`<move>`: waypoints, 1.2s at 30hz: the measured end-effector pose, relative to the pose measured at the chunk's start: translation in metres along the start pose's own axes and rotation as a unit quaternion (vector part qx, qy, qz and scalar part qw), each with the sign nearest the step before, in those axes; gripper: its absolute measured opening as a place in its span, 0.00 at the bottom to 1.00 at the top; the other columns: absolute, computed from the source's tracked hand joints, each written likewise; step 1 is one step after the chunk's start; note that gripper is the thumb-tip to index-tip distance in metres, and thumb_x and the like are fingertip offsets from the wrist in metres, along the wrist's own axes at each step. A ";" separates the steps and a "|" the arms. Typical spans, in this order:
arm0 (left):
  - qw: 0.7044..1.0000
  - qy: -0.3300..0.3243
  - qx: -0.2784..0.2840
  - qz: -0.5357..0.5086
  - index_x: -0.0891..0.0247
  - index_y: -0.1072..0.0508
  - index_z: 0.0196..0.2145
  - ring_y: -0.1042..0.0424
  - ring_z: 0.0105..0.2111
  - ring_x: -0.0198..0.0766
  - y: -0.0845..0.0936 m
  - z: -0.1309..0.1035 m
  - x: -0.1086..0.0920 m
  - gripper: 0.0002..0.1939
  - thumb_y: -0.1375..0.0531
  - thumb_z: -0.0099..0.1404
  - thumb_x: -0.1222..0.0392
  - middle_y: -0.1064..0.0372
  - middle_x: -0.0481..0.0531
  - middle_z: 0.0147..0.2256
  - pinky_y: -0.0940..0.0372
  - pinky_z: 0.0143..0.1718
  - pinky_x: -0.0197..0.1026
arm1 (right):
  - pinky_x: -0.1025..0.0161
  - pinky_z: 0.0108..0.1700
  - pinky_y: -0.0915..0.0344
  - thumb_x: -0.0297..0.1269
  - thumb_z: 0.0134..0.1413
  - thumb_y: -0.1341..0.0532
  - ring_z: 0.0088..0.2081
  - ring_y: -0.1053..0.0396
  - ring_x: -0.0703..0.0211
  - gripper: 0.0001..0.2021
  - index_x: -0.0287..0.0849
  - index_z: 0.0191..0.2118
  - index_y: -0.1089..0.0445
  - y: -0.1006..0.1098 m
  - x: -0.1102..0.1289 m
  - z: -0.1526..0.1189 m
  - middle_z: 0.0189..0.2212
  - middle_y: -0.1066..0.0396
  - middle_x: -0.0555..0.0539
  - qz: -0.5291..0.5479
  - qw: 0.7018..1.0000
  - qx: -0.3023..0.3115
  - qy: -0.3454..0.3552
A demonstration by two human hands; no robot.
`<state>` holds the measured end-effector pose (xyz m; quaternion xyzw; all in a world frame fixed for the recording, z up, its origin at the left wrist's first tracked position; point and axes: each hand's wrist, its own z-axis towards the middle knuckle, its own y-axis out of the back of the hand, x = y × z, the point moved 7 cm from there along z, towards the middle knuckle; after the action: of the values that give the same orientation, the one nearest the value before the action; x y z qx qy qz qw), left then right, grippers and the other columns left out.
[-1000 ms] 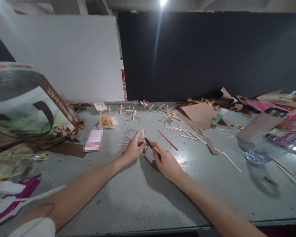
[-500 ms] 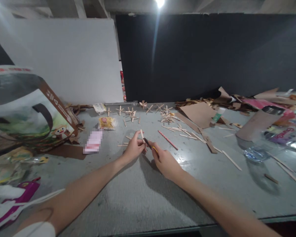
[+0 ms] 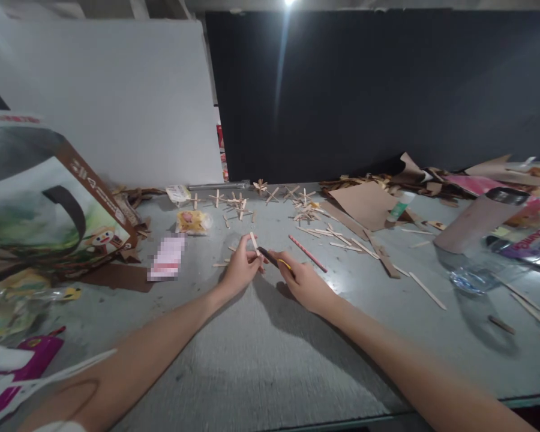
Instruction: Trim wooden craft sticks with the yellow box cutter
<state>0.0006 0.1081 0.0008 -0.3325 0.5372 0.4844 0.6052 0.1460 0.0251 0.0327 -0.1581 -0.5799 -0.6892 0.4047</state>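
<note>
My left hand pinches a pale wooden craft stick, which points up and away from me. In my right hand is a yellow and black utility knife, its dark front end against the stick. Whether the blade cuts into the wood is too small to tell. A red patterned pencil-like stick lies just beyond my right hand. A few loose craft sticks lie behind my left hand, partly hidden by it.
Small crossed-stick pieces stand at the back, near a yellow packet. Brown cardboard, a glue stick, a tumbler and a clear cup are at right. A printed bag and a purple glue gun are at left.
The knife's front end and the craft stick have tilted slightly to the left. Both hands keep their grips, and the whole view has shifted a little.
</note>
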 end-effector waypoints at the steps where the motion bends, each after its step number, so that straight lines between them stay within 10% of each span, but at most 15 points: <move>1: 1.000 -0.003 -0.002 0.005 0.60 0.40 0.57 0.25 0.21 0.34 0.000 0.000 -0.001 0.28 0.35 0.63 0.57 0.23 0.44 0.28 0.33 0.27 0.36 | 0.63 0.34 0.38 0.42 0.76 0.54 0.27 0.28 0.54 0.22 0.43 0.63 0.31 0.000 0.000 -0.001 0.30 0.24 0.46 0.008 1.000 -0.003 0.001; 12: 0.997 -0.024 0.007 0.070 0.61 0.38 0.59 0.27 0.21 0.35 -0.006 -0.007 -0.011 0.25 0.38 0.66 0.59 0.26 0.43 0.24 0.36 0.27 0.35 | 0.64 0.30 0.40 0.45 0.73 0.52 0.23 0.35 0.58 0.21 0.42 0.56 0.28 0.005 -0.002 -0.003 0.26 0.28 0.50 0.117 0.992 -0.038 -0.031; 20: 0.999 -0.008 -0.007 0.052 0.59 0.38 0.55 0.27 0.19 0.35 -0.002 -0.005 -0.007 0.23 0.37 0.63 0.58 0.28 0.40 0.23 0.36 0.24 0.34 | 0.64 0.29 0.43 0.39 0.74 0.53 0.22 0.31 0.54 0.21 0.42 0.63 0.32 -0.005 0.009 -0.002 0.25 0.25 0.47 -0.024 1.000 -0.015 -0.013; 27: 0.999 0.004 -0.008 0.034 0.59 0.38 0.51 0.28 0.18 0.35 -0.001 -0.003 -0.006 0.22 0.37 0.62 0.60 0.29 0.40 0.23 0.36 0.22 0.35 | 0.65 0.30 0.43 0.37 0.73 0.51 0.28 0.28 0.55 0.16 0.44 0.50 0.25 0.009 0.019 0.018 0.32 0.21 0.44 -0.019 1.000 -0.013 -0.003; 36: 1.000 0.005 -0.011 0.019 0.58 0.39 0.53 0.28 0.18 0.34 0.003 -0.002 0.000 0.23 0.36 0.62 0.59 0.29 0.39 0.22 0.36 0.23 0.33 | 0.64 0.27 0.48 0.36 0.73 0.52 0.23 0.29 0.54 0.20 0.42 0.63 0.33 -0.017 0.015 0.003 0.28 0.23 0.45 -0.037 0.999 -0.016 -0.036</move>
<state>-0.0025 0.1072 0.0004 -0.3316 0.5407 0.5003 0.5894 0.1232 0.0225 0.0325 -0.1676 -0.5882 -0.7072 0.3548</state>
